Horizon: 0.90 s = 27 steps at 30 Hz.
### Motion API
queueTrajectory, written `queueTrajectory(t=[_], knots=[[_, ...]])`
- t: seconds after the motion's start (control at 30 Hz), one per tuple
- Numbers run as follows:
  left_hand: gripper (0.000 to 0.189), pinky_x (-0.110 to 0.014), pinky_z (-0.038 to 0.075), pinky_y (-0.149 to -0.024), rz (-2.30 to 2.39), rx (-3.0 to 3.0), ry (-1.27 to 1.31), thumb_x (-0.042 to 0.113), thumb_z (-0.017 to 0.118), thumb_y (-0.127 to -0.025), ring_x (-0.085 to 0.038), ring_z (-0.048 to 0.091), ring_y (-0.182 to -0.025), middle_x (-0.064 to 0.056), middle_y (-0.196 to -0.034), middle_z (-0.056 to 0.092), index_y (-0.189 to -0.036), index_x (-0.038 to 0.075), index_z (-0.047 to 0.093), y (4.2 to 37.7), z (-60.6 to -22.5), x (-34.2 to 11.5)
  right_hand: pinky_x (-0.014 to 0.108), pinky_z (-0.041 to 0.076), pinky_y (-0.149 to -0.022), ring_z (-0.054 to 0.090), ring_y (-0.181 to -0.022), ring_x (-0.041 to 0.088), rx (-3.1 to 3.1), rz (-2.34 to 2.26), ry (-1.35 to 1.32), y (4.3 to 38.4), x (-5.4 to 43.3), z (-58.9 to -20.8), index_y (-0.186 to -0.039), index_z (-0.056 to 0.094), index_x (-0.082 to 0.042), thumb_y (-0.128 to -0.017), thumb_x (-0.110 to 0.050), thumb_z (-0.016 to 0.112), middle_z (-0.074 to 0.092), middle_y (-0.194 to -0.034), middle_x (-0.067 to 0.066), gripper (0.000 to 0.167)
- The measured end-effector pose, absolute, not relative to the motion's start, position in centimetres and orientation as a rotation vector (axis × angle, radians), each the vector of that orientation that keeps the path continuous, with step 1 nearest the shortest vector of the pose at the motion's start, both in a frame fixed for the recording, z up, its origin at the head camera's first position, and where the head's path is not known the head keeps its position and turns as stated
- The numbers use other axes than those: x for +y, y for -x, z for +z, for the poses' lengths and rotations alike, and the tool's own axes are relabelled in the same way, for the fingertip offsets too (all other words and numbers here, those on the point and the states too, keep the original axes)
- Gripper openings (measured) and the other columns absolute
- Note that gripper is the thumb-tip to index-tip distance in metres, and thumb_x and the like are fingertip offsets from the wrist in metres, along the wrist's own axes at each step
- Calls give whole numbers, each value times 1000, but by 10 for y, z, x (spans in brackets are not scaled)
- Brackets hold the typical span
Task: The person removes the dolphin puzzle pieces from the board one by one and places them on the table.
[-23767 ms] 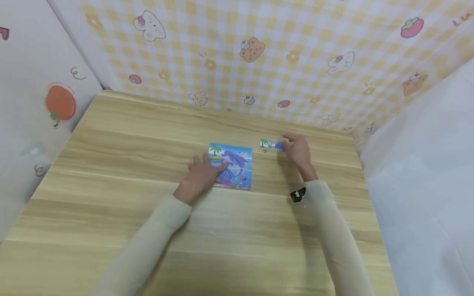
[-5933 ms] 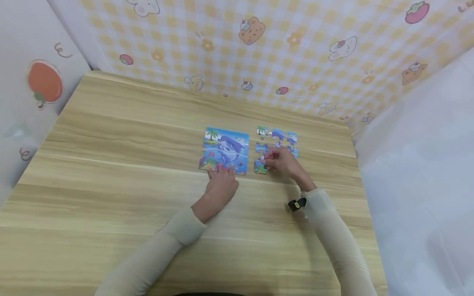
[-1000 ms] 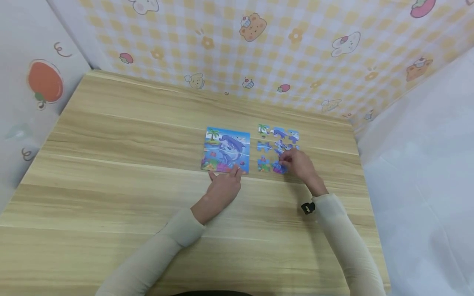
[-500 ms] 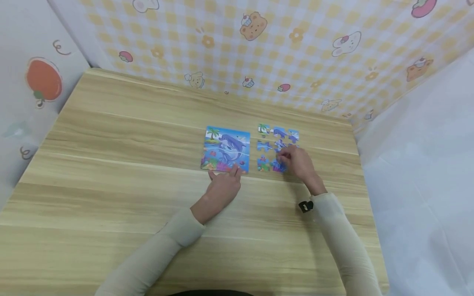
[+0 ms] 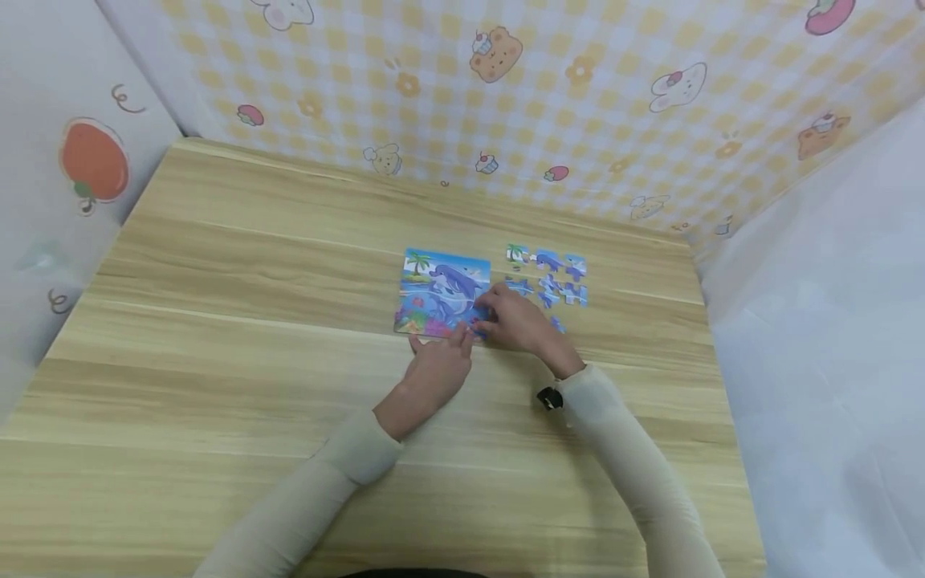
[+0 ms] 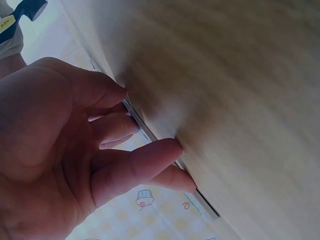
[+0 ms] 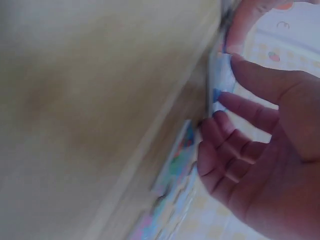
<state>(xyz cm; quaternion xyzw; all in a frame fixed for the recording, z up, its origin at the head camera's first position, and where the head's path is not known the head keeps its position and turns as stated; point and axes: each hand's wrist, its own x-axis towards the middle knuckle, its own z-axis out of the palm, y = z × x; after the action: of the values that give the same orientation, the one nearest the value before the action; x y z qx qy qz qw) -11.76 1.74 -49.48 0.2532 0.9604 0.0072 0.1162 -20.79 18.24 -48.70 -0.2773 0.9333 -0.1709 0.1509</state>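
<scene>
A square dolphin picture puzzle (image 5: 441, 281) lies on the wooden table, its lower right corner overlapped by both hands in the head view. My left hand (image 5: 437, 369) rests along its near edge with extended fingertips touching it. From the right, my right hand (image 5: 520, 321) reaches to that corner, thumb and index finger pinching a puzzle piece (image 7: 223, 75) there; the piece is mostly hidden. Loose puzzle pieces with the same picture, among them a palm-tree piece (image 5: 515, 254) and a dolphin piece (image 5: 547, 260), lie in rows to the right. My right hand covers part of the nearest row.
The wooden table (image 5: 253, 401) runs up to a checked cloth wall (image 5: 433, 96) at the back. Plain white sheeting (image 5: 831, 361) borders it on the right, and a printed white panel (image 5: 43, 201) on the left. A black strap (image 5: 550, 398) hangs at my right cuff.
Several loose pieces have been added to the rows since the earliest frame. In the last half second my right hand has moved left from those pieces to the picture's lower right corner.
</scene>
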Motion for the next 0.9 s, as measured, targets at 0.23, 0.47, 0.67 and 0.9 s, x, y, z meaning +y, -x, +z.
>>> queueTrajectory(t=[0.23, 0.47, 0.67, 0.9], knots=[[45, -71, 47, -87, 23, 2792, -741, 14, 43, -106, -36, 66, -113, -15, -157, 36, -149, 4, 42, 118, -495, 19, 36, 55, -81, 60, -94, 24, 2683, -422, 729, 207, 176, -484, -117, 66, -2, -93, -19, 71, 58, -117, 15, 31], [46, -69, 48, -88, 30, 2804, -741, 13, 46, -105, -37, 67, -110, -13, -157, 37, -150, 6, 42, 118, -492, 13, 37, 54, -84, 58, -95, 24, 2672, -426, 694, 209, 173, -482, -115, 66, -3, -93, -17, 71, 58, -114, 13, 27], [48, -57, 57, -83, -22, 2897, -755, 19, 59, -98, -29, 72, -81, -19, -146, 51, -142, 4, 52, 116, -487, 5, 37, 52, -82, 57, -92, 23, 2669, -444, 654, 211, 172, -482, -111, 67, -4, -93, -17, 70, 58, -109, 11, 22], [46, -53, 58, -81, -26, 2904, -783, 17, 59, -97, -28, 71, -93, -22, -141, 55, -137, -3, 55, 116, -486, 1, 35, 52, -76, 60, -85, 21, 2646, -594, 607, 213, 174, -481, -102, 63, -7, -90, -13, 72, 65, -94, 7, 16]])
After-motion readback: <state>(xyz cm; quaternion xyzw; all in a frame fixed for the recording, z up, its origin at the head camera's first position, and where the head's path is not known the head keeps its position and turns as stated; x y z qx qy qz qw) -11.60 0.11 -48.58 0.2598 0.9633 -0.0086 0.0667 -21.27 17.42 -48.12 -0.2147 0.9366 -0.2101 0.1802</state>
